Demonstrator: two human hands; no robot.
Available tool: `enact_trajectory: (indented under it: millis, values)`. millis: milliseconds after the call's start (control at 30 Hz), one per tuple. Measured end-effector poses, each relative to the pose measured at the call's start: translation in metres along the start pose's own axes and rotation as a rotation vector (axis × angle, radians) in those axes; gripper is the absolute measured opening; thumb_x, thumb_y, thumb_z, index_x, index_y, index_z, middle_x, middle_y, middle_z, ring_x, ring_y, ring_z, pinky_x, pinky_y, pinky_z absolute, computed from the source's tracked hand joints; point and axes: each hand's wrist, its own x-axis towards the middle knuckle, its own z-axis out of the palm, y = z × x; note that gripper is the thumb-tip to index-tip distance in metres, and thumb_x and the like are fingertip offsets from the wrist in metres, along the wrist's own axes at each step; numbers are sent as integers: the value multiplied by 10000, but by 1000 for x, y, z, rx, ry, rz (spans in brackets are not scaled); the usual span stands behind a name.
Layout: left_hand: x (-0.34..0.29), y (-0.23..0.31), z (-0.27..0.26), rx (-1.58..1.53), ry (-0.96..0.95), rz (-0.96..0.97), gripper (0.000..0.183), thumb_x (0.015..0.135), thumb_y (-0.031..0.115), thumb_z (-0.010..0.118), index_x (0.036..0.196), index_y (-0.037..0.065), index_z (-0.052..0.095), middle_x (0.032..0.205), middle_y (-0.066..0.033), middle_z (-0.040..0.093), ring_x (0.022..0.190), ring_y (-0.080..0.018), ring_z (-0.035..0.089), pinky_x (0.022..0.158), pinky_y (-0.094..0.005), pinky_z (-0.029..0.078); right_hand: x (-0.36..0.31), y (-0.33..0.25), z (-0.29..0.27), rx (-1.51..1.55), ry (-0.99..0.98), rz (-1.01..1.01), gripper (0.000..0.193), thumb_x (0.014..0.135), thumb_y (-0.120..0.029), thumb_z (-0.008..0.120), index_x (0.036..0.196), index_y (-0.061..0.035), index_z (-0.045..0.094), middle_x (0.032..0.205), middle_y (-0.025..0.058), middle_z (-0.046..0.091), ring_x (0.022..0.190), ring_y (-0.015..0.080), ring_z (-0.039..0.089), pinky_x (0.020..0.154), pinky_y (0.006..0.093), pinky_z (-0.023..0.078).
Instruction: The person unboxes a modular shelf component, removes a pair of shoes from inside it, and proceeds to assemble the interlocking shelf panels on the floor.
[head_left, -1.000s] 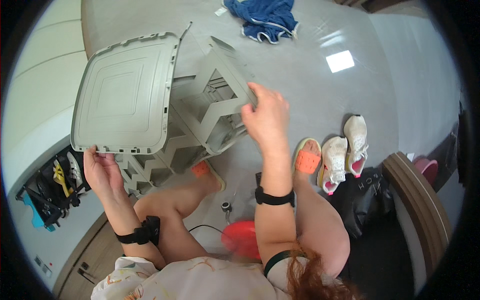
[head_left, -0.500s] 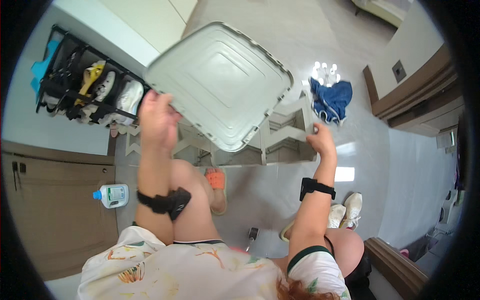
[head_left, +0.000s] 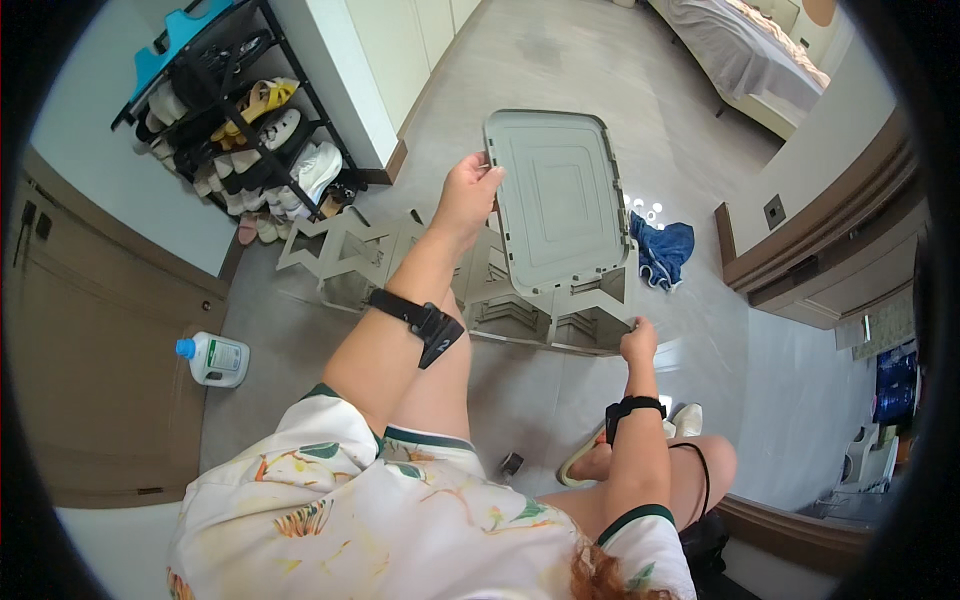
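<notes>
My left hand [head_left: 468, 202] pinches the left edge of a grey-green plastic panel [head_left: 560, 200]. The panel is rectangular with rounded corners, a ridged middle and small clips along its rim. It is held over the right part of a pale plastic frame [head_left: 345, 250] with zigzag openings, lying on the floor; part of the frame is hidden behind the panel and my left arm. My right hand [head_left: 638, 342] has its fingers closed at the frame's near right corner. Black straps circle both my forearms.
A black shoe rack [head_left: 265, 135] full of shoes stands at the far left. A white bottle with a blue cap [head_left: 218, 360] is by the door [head_left: 100, 370]. Blue cloth [head_left: 664, 250] lies right of the frame. White shoes [head_left: 687, 420] sit by my right leg; a bed [head_left: 745, 60] is far right.
The panel has swung away from me, turned more upright in view and dropped lower over the frame's right part. My left hand moved right with it. My right hand stays at the frame's corner.
</notes>
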Motion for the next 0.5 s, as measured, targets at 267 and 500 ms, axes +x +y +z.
enact_trajectory:
  millis: [267, 500]
  values:
    - [-46, 41, 9, 362, -80, 404, 218, 850, 64, 530, 1057, -4, 542, 955, -92, 620, 830, -165, 602, 686, -256, 497, -16, -22, -19, -39, 89, 57, 503, 685, -63, 596, 1169, -26, 464, 1157, 240, 504, 1080, 341, 488, 823, 384, 451]
    - [-124, 47, 44, 772, -310, 1293, 93, 706, -2, 581, 683, 66, 523, 914, -116, 642, 797, -248, 624, 739, -321, 512, -59, -103, -77, 1268, -165, -422, 439, 828, -100, 553, 1239, -71, 399, 1169, 94, 489, 1079, 220, 485, 836, 329, 455]
